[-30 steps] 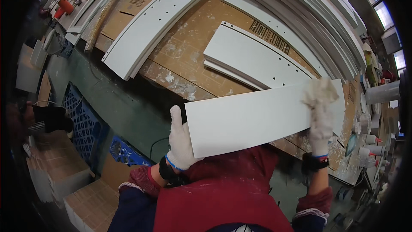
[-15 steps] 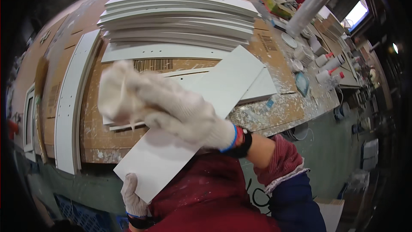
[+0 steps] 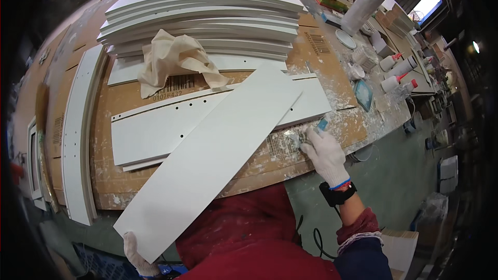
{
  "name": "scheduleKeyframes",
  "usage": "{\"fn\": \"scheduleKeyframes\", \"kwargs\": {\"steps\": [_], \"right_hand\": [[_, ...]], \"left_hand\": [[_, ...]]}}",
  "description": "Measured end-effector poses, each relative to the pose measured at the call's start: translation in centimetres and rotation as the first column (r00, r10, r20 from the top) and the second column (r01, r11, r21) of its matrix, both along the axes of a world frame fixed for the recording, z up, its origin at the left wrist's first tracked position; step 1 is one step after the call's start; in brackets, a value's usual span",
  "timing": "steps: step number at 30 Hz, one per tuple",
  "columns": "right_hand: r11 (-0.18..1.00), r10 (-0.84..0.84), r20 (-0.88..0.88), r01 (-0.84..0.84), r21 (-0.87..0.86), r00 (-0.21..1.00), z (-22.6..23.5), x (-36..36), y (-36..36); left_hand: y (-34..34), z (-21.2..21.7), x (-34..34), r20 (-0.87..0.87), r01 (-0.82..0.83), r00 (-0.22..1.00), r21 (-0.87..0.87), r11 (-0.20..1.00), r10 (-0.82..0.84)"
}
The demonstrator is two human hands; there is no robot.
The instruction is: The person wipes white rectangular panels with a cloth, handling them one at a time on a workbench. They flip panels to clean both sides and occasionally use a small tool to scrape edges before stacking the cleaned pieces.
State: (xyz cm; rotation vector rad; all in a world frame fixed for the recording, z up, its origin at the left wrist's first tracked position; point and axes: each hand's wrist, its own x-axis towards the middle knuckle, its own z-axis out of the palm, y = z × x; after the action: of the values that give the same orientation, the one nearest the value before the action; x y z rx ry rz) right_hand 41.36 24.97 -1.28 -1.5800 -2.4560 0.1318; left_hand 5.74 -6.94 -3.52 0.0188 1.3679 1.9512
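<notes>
At least three red-tipped bottles [image 3: 389, 84] stand at the right of the tabletop [image 3: 381, 119] (their contents I can't make out). One white board [image 3: 207, 155] slants across another drilled panel [image 3: 150, 132], its lower end jutting past the near edge, gripped by the left hand [image 3: 136, 254]. Cardboard [image 3: 249, 171] lies bare beside it. The right hand [image 3: 324, 153], half curled, is by one blue piece [image 3: 322, 124]; whether it grips, I can't tell.

Paint-spattered cardboard [image 3: 106, 186] covers much of your desk [image 3: 384, 123]. On it lie stacked white boards [image 3: 202, 15] and a small blue item [image 3: 322, 125]; red-capped white bottles [image 3: 387, 63] stand toward your right.
</notes>
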Motion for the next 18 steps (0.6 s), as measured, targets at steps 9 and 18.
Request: {"fn": "scheduleKeyframes", "kwargs": {"steps": [9, 18], "right_hand": [[0.983, -0.124, -0.016, 0.121, -0.135, 0.992, -1.3, -0.9, 0.2], [0.903, -0.047, -0.113, -0.007, -0.43, 0.993, 0.0, -1.5, 0.1]], "left_hand": [[-5.4, -4.0, -3.5, -0.649, -0.035, 0.716, -0.401, 0.916, -0.257], [-3.5, -2.1, -2.5, -0.232, -0.001, 0.971, -0.235, 0.972, -0.055]]}}
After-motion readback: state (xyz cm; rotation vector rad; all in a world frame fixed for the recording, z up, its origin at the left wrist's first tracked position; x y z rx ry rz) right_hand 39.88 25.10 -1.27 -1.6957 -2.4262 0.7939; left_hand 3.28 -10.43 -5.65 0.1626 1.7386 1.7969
